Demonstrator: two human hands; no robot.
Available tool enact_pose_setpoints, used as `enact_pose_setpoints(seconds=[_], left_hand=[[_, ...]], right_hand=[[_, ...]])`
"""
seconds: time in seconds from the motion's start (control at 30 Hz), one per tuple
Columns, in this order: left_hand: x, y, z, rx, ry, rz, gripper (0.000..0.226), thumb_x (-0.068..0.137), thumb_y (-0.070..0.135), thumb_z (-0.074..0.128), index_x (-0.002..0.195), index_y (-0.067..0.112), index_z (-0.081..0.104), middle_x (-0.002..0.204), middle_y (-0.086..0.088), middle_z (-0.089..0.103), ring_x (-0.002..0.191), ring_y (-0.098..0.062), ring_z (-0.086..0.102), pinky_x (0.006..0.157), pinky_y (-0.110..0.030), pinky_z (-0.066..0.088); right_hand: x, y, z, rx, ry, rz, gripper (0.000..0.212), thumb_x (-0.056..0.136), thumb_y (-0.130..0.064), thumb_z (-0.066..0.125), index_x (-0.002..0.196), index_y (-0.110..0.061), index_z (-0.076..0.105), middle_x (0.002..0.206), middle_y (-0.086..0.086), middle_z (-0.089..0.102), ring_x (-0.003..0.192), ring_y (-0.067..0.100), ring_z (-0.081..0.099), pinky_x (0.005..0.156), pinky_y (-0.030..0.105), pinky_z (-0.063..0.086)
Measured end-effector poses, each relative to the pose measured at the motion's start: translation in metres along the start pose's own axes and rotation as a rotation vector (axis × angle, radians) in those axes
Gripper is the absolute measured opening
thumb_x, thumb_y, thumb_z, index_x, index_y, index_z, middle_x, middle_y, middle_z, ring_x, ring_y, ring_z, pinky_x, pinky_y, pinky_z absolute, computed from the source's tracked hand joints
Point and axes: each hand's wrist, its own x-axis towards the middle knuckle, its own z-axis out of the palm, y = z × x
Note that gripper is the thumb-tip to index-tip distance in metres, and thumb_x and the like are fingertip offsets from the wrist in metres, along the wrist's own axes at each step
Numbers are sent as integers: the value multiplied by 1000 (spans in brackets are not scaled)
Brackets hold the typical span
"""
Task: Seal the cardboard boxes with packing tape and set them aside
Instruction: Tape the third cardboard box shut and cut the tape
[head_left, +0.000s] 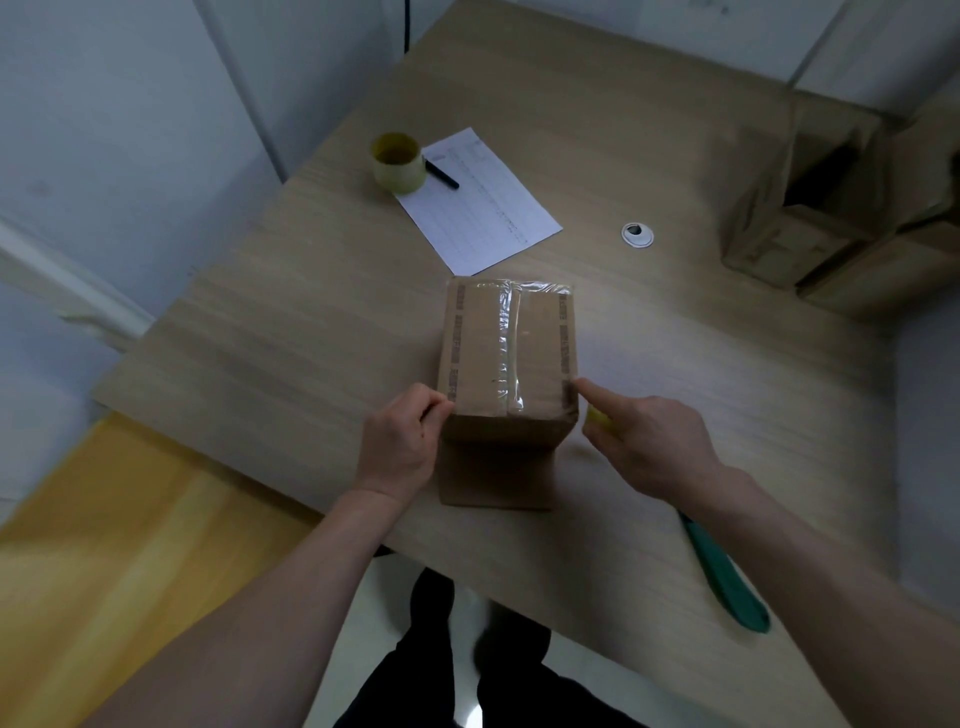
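A small cardboard box (480, 343) stands on the wooden table (291, 332) in front of me. A strip of clear tape (508, 338) runs along its top seam. My left hand (402, 441) is curled against the box's near left corner, fingertips pinching at the top edge. My right hand (649, 441) is at the near right corner. Its index finger points onto the box edge, and its other fingers close around a small yellow object (597, 418). A roll of yellowish packing tape (397, 163) stands at the far left of the table.
A printed sheet (488, 208) with a black pen (441, 175) lies behind the box. A white cable grommet (637, 235) sits further right. Open cardboard boxes (831, 208) are stacked at the far right. A green flat object (727, 577) lies under my right forearm near the table edge.
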Motion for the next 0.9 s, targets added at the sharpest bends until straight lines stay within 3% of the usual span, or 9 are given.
enact_pose_setpoints(seconds=[0.1, 0.23, 0.3, 0.43, 0.53, 0.63, 0.7, 0.8, 0.9], left_hand=[[2, -4, 0, -22, -7, -10, 29, 91, 36, 57, 88, 9, 67, 79, -4, 68, 70, -20, 63, 59, -43, 55], [5, -4, 0, -84, 17, -184, 33, 89, 35, 65, 114, 14, 63, 77, -2, 67, 71, -20, 65, 66, -43, 57], [8, -8, -1, -129, 25, -334, 48, 86, 33, 71, 129, 20, 54, 73, -2, 64, 71, -20, 66, 72, -42, 57], [16, -5, -1, -219, 64, -481, 51, 94, 40, 58, 141, 24, 49, 109, -5, 61, 102, -22, 64, 95, -37, 51], [27, 0, 7, 55, -65, -52, 65, 88, 58, 51, 142, 23, 48, 144, -17, 39, 135, -33, 38, 112, -38, 31], [39, -12, 23, 269, -253, 339, 70, 80, 63, 53, 136, 22, 56, 152, -21, 33, 136, -49, 33, 111, -54, 33], [46, -24, 29, 285, -254, 396, 65, 81, 59, 54, 132, 20, 60, 149, -24, 38, 127, -49, 44, 102, -55, 44], [51, -32, 29, 265, -256, 443, 63, 79, 59, 57, 131, 22, 60, 148, -21, 40, 125, -42, 49, 100, -46, 46], [58, -29, 23, 92, -273, 295, 74, 71, 68, 62, 127, 20, 64, 146, -6, 41, 127, -31, 47, 109, -38, 40]], right_hand=[[3, 0, 9, -1, 50, -22, 58, 101, -50, 39, 153, -45, 14, 107, 0, 67, 83, 19, 59, 63, 28, 36], [7, 2, 20, 35, 111, -44, 56, 100, -48, 44, 152, -43, 24, 85, -2, 60, 71, 19, 56, 61, 30, 46], [8, 3, 23, 57, 162, -67, 55, 99, -45, 48, 151, -40, 30, 84, -2, 63, 67, 17, 54, 60, 31, 48], [10, 4, 29, 79, 200, -110, 55, 97, -42, 53, 149, -36, 36, 90, 0, 69, 68, 18, 59, 61, 32, 51], [11, 7, 35, 112, 222, -142, 56, 95, -41, 57, 147, -34, 39, 91, 0, 70, 67, 19, 62, 60, 35, 55], [13, 12, 39, 131, 247, -183, 55, 93, -40, 59, 146, -33, 43, 98, 2, 72, 67, 23, 65, 59, 38, 56], [15, 14, 41, 147, 280, -216, 54, 91, -38, 64, 142, -29, 48, 101, 4, 73, 68, 30, 67, 56, 40, 56], [18, 16, 45, 172, 329, -230, 52, 87, -33, 72, 135, -24, 56, 94, 6, 74, 65, 33, 67, 52, 38, 54], [20, 16, 45, 158, 350, -246, 50, 85, -33, 74, 131, -23, 58, 90, 5, 74, 63, 31, 67, 52, 36, 53]])
